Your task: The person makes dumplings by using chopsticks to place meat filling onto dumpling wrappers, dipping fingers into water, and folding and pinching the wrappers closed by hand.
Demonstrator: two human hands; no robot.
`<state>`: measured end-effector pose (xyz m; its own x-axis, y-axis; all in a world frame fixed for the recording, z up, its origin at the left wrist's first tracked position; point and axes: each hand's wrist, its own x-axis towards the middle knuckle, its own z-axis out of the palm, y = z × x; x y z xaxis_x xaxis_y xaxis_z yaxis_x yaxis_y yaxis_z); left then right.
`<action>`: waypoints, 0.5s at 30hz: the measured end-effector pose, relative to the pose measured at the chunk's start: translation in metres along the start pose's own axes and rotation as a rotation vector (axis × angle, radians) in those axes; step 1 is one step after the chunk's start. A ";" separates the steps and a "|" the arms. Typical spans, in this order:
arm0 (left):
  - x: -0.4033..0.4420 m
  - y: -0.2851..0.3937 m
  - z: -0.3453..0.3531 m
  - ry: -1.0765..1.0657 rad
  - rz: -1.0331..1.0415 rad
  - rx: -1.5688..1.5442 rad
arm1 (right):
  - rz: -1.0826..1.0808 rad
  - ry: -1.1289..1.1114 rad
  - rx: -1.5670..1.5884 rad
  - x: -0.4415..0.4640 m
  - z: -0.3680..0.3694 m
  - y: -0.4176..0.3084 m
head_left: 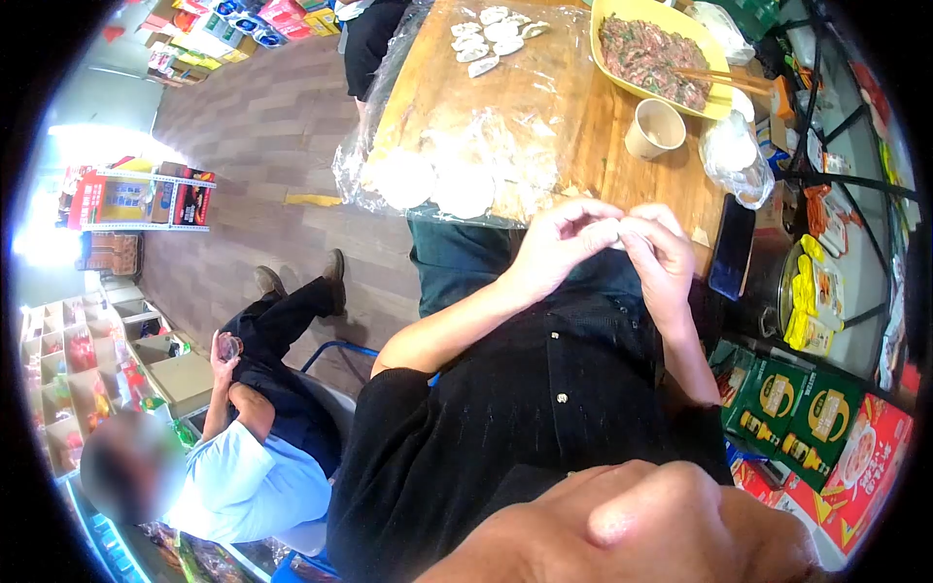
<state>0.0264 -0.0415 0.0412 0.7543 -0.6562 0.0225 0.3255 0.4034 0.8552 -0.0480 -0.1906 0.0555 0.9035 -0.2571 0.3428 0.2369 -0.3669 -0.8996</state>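
Note:
My left hand (559, 248) and my right hand (664, 255) meet at the table's near edge, fingertips pinched together. Between them is a small whitish dumpling (618, 240), mostly hidden by the fingers. Left of my hands, two round white dumpling wrappers (465, 190) lie on clear plastic film (428, 107) spread over the wooden table. Several folded dumplings (502, 39) sit farther back on the film. At the back right stands a yellow bowl (720, 102) of minced filling (651, 58), with chopsticks (724, 80) resting in it.
A paper cup (654, 130) and a clear plastic bag (737, 160) stand near the bowl. A dark phone (731, 248) lies at the right edge. Boxes (802, 418) and packets crowd the right. Someone in a light blue shirt (253, 486) sits at the left.

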 end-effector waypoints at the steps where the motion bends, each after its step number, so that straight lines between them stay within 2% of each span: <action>1: -0.002 -0.001 -0.004 0.004 -0.038 0.038 | -0.040 -0.040 -0.045 0.001 0.001 0.000; 2: -0.003 -0.004 -0.010 0.001 0.010 0.115 | -0.024 -0.033 -0.051 0.002 0.002 -0.001; 5: -0.007 -0.012 -0.017 0.072 0.023 0.005 | 0.100 -0.044 0.149 -0.003 0.006 -0.003; 6: -0.009 -0.011 -0.018 0.076 0.019 -0.103 | 0.111 -0.035 0.145 -0.008 0.007 -0.001; 8: -0.014 -0.013 -0.023 0.074 -0.031 -0.322 | 0.236 -0.036 0.432 -0.016 0.009 0.004; 9: -0.017 -0.012 -0.024 0.071 -0.041 -0.320 | 0.273 -0.058 0.492 -0.020 0.008 0.008; 11: -0.023 -0.010 -0.024 0.141 -0.131 -0.376 | 0.285 -0.035 0.510 -0.027 0.010 0.010; 15: -0.030 -0.019 -0.025 0.163 -0.152 -0.381 | 0.292 -0.008 0.497 -0.036 0.013 0.009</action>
<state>0.0116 -0.0131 0.0111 0.7516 -0.6295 -0.1968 0.6036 0.5363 0.5900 -0.0744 -0.1730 0.0318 0.9588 -0.2774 0.0609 0.1151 0.1833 -0.9763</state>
